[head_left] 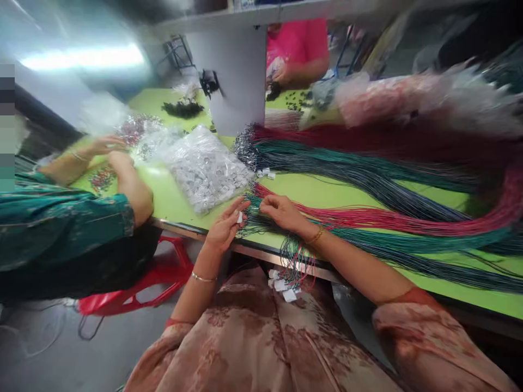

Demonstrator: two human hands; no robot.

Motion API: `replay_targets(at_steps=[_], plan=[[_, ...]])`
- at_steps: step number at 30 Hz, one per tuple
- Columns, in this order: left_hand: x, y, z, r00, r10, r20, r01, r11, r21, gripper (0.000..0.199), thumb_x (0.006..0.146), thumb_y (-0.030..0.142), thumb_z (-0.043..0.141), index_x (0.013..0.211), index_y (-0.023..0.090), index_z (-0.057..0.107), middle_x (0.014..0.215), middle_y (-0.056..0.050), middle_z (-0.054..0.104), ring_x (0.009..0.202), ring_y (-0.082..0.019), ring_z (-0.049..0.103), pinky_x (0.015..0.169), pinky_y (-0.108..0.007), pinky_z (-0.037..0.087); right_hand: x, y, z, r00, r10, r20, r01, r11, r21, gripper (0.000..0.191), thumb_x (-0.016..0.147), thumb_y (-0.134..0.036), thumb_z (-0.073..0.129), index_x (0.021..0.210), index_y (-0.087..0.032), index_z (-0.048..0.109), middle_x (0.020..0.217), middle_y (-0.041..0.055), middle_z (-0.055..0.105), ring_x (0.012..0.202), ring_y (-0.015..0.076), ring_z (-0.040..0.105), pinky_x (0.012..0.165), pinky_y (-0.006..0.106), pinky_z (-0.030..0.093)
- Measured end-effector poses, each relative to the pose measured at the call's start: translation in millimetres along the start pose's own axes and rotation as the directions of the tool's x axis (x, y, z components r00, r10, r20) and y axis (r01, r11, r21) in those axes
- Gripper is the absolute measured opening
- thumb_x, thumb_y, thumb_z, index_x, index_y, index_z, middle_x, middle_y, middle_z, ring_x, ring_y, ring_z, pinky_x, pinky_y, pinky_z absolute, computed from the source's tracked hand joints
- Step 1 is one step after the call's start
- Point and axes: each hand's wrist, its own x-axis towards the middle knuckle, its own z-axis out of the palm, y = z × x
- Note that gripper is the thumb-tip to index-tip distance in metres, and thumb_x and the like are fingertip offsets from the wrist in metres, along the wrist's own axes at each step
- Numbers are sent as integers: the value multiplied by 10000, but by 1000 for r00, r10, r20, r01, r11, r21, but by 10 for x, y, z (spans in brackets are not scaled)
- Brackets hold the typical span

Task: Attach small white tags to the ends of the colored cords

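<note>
My left hand (224,228) is at the table's front edge, palm up, with a small white plastic connector (239,217) held at its fingers. Just to the right, my right hand (284,212) is closed in a pinch over the wire ends; what its fingertips hold is too small to make out. Beneath both hands lie bundles of red wires (347,215), green wires (368,239) and dark wires (400,265), their ends pointing left. Wires with white connectors (289,294) on their ends hang over the edge onto my lap.
A clear plastic bag of white connectors (208,177) lies beyond my left hand. Behind are more wire bundles (347,163) and an upright white panel (232,76). One co-worker's arm (133,188) is at left, near a red stool (134,294); another person in pink (302,49) sits opposite.
</note>
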Motion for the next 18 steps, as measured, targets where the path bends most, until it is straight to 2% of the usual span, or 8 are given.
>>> replay_targets(at_steps=[4, 7, 9, 11, 13, 15, 18], plan=[[73, -116, 20, 999, 12, -46, -13, 1000, -13, 259, 733, 262, 806, 913, 173, 643, 954, -27, 697, 622, -56, 585, 526, -150, 467, -45, 12, -42, 999, -37, 32, 38, 999, -18, 223, 760, -371, 520, 665, -170, 534, 612, -33, 474, 585, 101, 388, 572, 241, 314], [118, -173, 54, 998, -35, -59, 31, 997, -74, 241, 736, 286, 801, 762, 143, 610, 794, -9, 663, 563, -54, 568, 433, -122, 407, -74, 27, -49, 996, -67, 66, 68, 997, -21, 200, 767, -349, 516, 682, -169, 539, 633, -28, 501, 597, 101, 407, 589, 241, 332], [137, -191, 81, 997, -64, -49, 58, 992, -112, 186, 758, 250, 775, 777, 123, 639, 839, -44, 687, 588, -61, 589, 452, -127, 440, -80, 43, -51, 995, -69, 66, 71, 997, -34, 188, 765, -340, 515, 687, -170, 537, 631, -29, 503, 593, 101, 410, 589, 243, 331], [145, -196, 108, 996, -70, -47, 63, 988, -139, 127, 763, 168, 750, 842, 105, 673, 880, -66, 703, 644, -71, 622, 543, -136, 507, -75, 59, -58, 996, -67, 52, 69, 996, -52, 176, 761, -326, 507, 683, -171, 534, 625, -29, 499, 590, 102, 407, 588, 244, 329], [144, -198, 135, 995, -79, -61, 69, 985, -158, 151, 761, 106, 731, 905, 94, 685, 839, -59, 701, 659, -68, 631, 595, -128, 524, -67, 70, -64, 997, -66, 33, 68, 996, -58, 169, 758, -317, 498, 680, -171, 533, 625, -29, 498, 589, 101, 403, 584, 244, 326], [136, -200, 165, 991, -110, -76, 96, 982, -162, 158, 780, 112, 722, 930, 98, 675, 772, -43, 684, 612, -55, 611, 554, -112, 501, -64, 74, -63, 998, -65, 27, 66, 996, -62, 172, 763, -315, 496, 677, -171, 531, 620, -31, 492, 583, 99, 397, 575, 241, 319], [122, -211, 216, 989, -113, -95, 97, 981, -166, 154, 787, 170, 749, 862, 136, 619, 722, -7, 650, 542, -39, 563, 462, -101, 434, -77, 68, -43, 996, -74, 51, 78, 994, -77, 175, 774, -312, 506, 675, -170, 530, 610, -35, 488, 575, 95, 389, 564, 236, 306]])
